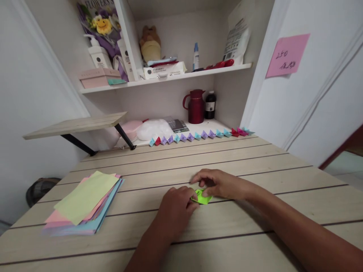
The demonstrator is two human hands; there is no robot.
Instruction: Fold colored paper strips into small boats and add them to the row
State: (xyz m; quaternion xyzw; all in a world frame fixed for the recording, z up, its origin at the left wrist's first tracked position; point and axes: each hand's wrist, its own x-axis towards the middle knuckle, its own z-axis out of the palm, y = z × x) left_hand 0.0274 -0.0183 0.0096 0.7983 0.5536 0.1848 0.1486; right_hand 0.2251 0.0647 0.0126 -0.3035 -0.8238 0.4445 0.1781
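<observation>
A small bright green piece of folded paper (203,198) lies on the slatted wooden table between my hands. My left hand (179,207) is closed on its left edge, with thumb and fingers pinching it. My right hand (217,183) is curved over the right side; its thumb touches the paper, while the other fingers are bent above and apart from the thumb. The fingers hide part of the folds. To the left sits a stack of loose coloured paper sheets (87,198), pale yellow on top, with pink and blue below.
Along the table's back edge runs a row of small folded paper boats (190,137) in blue, purple and red. Behind them stand a dark red jug (196,107) and a dark bottle (210,105). A raised wooden shelf (76,124) on black legs is at the left.
</observation>
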